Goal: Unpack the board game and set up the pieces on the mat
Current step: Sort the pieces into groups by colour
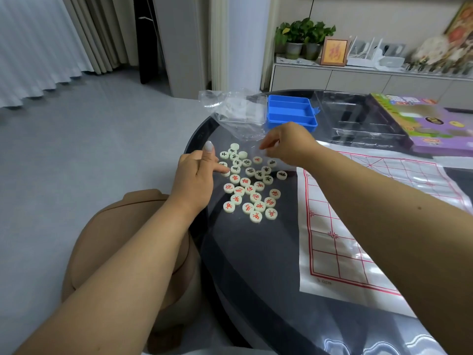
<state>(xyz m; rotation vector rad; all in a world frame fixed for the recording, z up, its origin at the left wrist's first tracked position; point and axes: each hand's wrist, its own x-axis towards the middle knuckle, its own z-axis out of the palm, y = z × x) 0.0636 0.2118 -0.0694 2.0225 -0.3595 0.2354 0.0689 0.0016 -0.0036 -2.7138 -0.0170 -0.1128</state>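
Over the pieces [249, 183], left hand [195, 180] fingers spread, right hand [286, 144] fingers pinching plastic bag [238, 111].

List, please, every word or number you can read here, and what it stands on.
"兵", red, on a round piece.
"炮", red, on another piece.
"3 0cm", faint, on the mat, near corner.
Other pieces: characters too small to tell.
Game box print and framed picture: too blurred to read.
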